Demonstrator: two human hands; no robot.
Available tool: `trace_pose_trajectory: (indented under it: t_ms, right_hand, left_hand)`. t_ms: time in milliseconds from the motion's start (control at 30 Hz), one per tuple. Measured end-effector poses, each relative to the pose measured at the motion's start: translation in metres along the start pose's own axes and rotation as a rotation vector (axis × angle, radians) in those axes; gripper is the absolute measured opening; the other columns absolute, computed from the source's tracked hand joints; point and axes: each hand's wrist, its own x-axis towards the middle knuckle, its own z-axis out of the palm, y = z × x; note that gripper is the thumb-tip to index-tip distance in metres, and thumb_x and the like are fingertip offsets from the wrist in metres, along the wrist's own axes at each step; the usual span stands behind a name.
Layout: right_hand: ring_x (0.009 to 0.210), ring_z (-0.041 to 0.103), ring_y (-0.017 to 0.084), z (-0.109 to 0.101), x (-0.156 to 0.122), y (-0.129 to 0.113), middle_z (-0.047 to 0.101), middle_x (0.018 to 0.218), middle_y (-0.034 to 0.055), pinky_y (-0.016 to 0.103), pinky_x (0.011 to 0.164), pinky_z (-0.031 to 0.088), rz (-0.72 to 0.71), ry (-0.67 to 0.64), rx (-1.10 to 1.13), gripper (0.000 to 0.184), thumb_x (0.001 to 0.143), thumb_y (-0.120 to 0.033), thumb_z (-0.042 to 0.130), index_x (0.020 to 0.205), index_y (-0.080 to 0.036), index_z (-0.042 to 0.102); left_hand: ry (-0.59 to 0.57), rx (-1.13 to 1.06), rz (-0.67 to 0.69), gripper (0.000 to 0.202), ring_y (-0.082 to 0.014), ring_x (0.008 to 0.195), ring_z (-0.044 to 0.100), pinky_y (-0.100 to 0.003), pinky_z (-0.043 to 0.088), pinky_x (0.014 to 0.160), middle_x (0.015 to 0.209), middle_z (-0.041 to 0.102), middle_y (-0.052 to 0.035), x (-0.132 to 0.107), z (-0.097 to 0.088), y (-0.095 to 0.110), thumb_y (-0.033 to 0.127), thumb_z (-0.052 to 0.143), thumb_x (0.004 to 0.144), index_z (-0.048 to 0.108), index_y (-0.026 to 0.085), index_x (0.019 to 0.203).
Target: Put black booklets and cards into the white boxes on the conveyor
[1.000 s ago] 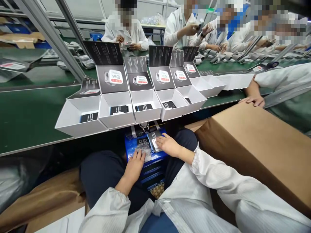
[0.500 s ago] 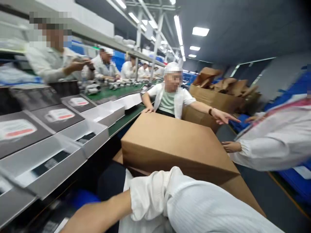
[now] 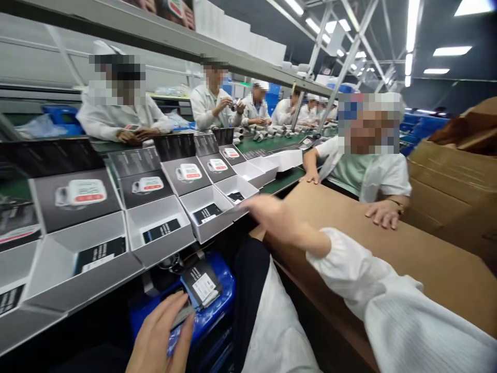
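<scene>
My left hand (image 3: 163,331) is low in the view, fingers stretched and thumb apart, at the near edge of a stack of dark booklets (image 3: 202,285) with white labels. The stack lies on a blue plastic bin (image 3: 221,305) under the bench edge. Whether the fingertips touch it I cannot tell. My right hand (image 3: 275,217), smeared by motion, reaches left above the big cardboard box (image 3: 334,212), its fingers by an open white gift box (image 3: 209,210). Anything in those fingers is too blurred to make out. Inside the open white boxes lie dark booklets (image 3: 161,229).
Open boxes with raised printed lids (image 3: 81,197) line the bench edge. A person (image 3: 357,171) rests both hands on the cardboard box. Other workers (image 3: 126,111) sit across the green conveyor (image 3: 279,181). A larger carton (image 3: 450,181) stands at right.
The view has swung left. My right arm now stretches out with its hand visible, and my left hand has appeared by the booklets. The other person's pointing hand now rests on the cardboard box.
</scene>
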Motion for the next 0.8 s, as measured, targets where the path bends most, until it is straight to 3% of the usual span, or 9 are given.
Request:
trace_pose_trajectory:
  t_ms: [67, 100, 233, 367, 500, 567, 633, 733, 800]
  right_hand:
    - [0.111, 0.062, 0.023, 0.004, 0.025, 0.059, 0.069, 0.117, 0.0112, 0.041, 0.100, 0.046, 0.113, 0.168, -0.136, 0.032, 0.101, -0.014, 0.038, 0.119, -0.019, 0.064]
    - [0.115, 0.060, 0.024, 0.007, 0.036, 0.088, 0.068, 0.119, 0.0122, 0.043, 0.102, 0.044, 0.172, 0.138, -0.190, 0.032, 0.102, -0.017, 0.038, 0.119, -0.018, 0.065]
    - [0.131, 0.048, 0.031, 0.026, 0.047, 0.164, 0.058, 0.138, 0.0142, 0.053, 0.105, 0.039, 0.318, -0.277, -0.254, 0.036, 0.104, -0.032, 0.042, 0.132, -0.017, 0.059]
    - [0.132, 0.049, 0.027, 0.042, 0.023, 0.172, 0.054, 0.142, 0.0174, 0.045, 0.109, 0.038, 0.259, -0.202, -0.118, 0.051, 0.106, -0.041, 0.027, 0.143, -0.013, 0.050]
    - [0.133, 0.047, 0.030, 0.045, 0.011, 0.166, 0.052, 0.143, 0.0162, 0.050, 0.109, 0.035, 0.107, -0.300, -0.096, 0.054, 0.103, -0.049, 0.032, 0.143, -0.019, 0.050]
    - [0.128, 0.048, 0.033, 0.046, 0.011, 0.166, 0.054, 0.140, 0.0175, 0.051, 0.107, 0.035, 0.052, -0.366, -0.122, 0.055, 0.100, -0.053, 0.038, 0.140, -0.019, 0.055]
    - [0.116, 0.054, 0.033, 0.047, 0.013, 0.165, 0.060, 0.125, 0.0182, 0.048, 0.102, 0.038, 0.026, -0.395, -0.107, 0.056, 0.097, -0.057, 0.043, 0.133, -0.018, 0.061]
    - [0.093, 0.058, 0.028, 0.053, 0.015, 0.159, 0.060, 0.099, 0.0129, 0.041, 0.089, 0.045, 0.037, -0.388, -0.019, 0.054, 0.094, -0.059, 0.045, 0.122, -0.019, 0.069]
    - [0.083, 0.057, 0.025, 0.060, 0.016, 0.150, 0.057, 0.088, 0.0093, 0.038, 0.080, 0.046, 0.044, -0.331, 0.048, 0.053, 0.093, -0.062, 0.047, 0.109, -0.019, 0.073]
  left_hand:
    - [-0.120, 0.057, -0.052, 0.031, -0.0233, 0.099, 0.069, -0.036, 0.061, 0.081, 0.110, 0.070, -0.0043, -0.016, 0.008, -0.030, 0.034, 0.049, 0.094, 0.059, 0.031, 0.123]
    - [-0.197, 0.090, -0.086, 0.031, -0.0246, 0.101, 0.069, -0.037, 0.061, 0.083, 0.110, 0.071, -0.0048, -0.026, 0.015, -0.047, 0.037, 0.048, 0.093, 0.061, 0.030, 0.121]
    - [-0.546, 0.273, -0.283, 0.057, -0.0369, 0.138, 0.044, -0.054, 0.048, 0.104, 0.141, 0.057, -0.0135, -0.060, 0.047, -0.098, 0.042, 0.054, 0.083, 0.055, 0.021, 0.135]
    - [-0.991, 0.373, -0.390, 0.092, -0.0378, 0.151, 0.014, -0.059, 0.029, 0.116, 0.162, 0.017, -0.0184, -0.057, 0.058, -0.091, 0.034, 0.071, 0.071, 0.032, 0.016, 0.152]
    - [-1.148, 0.395, -0.421, 0.104, -0.0383, 0.151, 0.010, -0.058, 0.025, 0.117, 0.163, 0.011, -0.0215, -0.050, 0.059, -0.072, 0.028, 0.079, 0.067, 0.025, 0.015, 0.155]
    - [-1.105, 0.399, -0.415, 0.101, -0.0406, 0.150, 0.015, -0.061, 0.030, 0.114, 0.163, 0.015, -0.0204, -0.051, 0.050, -0.064, 0.028, 0.079, 0.068, 0.027, 0.019, 0.154]
    - [-0.910, 0.369, -0.302, 0.086, -0.0395, 0.148, 0.025, -0.059, 0.036, 0.111, 0.161, 0.026, -0.0170, -0.046, 0.026, -0.057, 0.029, 0.075, 0.076, 0.033, 0.024, 0.151]
    - [-0.309, 0.384, -0.062, 0.061, -0.0330, 0.143, 0.037, -0.053, 0.034, 0.114, 0.152, 0.043, -0.0116, -0.017, -0.030, -0.056, 0.032, 0.062, 0.089, 0.040, 0.032, 0.147]
    - [0.064, 0.531, -0.095, 0.062, -0.0379, 0.144, 0.032, -0.060, 0.028, 0.115, 0.152, 0.041, -0.0131, 0.012, -0.070, -0.065, 0.039, 0.061, 0.090, 0.040, 0.033, 0.147]
